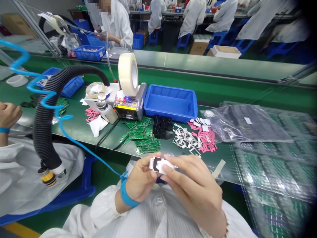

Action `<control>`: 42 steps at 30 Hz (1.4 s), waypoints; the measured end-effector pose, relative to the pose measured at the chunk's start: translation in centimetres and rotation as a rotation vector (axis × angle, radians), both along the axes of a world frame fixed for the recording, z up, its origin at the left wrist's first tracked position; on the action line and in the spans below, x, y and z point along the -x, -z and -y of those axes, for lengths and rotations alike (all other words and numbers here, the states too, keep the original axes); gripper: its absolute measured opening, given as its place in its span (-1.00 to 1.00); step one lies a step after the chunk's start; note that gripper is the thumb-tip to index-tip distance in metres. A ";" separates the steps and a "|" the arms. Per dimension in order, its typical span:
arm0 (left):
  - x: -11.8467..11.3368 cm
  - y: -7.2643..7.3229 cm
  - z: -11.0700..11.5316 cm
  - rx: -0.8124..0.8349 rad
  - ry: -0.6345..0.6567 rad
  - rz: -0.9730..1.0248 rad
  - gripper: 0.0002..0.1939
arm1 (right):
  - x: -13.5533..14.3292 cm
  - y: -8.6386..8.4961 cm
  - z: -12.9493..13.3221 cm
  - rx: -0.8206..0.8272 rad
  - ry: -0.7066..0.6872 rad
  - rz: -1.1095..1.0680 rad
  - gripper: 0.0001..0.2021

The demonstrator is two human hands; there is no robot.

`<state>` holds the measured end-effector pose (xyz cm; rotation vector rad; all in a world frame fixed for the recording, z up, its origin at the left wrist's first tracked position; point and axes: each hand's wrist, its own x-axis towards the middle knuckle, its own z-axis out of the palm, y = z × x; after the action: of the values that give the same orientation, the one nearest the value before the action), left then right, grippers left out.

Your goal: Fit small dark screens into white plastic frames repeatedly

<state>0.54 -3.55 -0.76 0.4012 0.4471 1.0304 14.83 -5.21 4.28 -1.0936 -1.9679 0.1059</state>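
My left hand (140,178) pinches one end of a small white plastic frame (151,163) that has a dark patch inside it. With thumb and fingers closed, my right hand (195,183) grips a white flat piece (163,164) lying against that frame. Whether the two are joined, I cannot tell. Just beyond my hands on the bench are stacked green circuit boards (146,140), black plastic parts (162,125), loose white frames (184,137) and pink strips (208,138) with white pieces (201,124) on top. A blue wrist strap (127,193) circles my left wrist.
Behind the piles stand a blue bin (170,102) and a tape dispenser (130,102) carrying a tape roll (127,74). A black hose (44,109) and coiled blue cord (39,86) cross the left. Bagged parts (247,122) overlie board trays (269,168) at right. A neighbour's hand (8,115) shows left.
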 end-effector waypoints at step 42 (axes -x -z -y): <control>0.7 1.1 0.7 -0.136 -0.148 -0.414 -0.65 | 1.9 1.8 0.0 -0.033 0.008 0.046 -0.82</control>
<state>-0.17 -4.25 -1.86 0.7180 0.7886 1.1266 12.91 -5.20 2.47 -1.0916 -1.9993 0.0444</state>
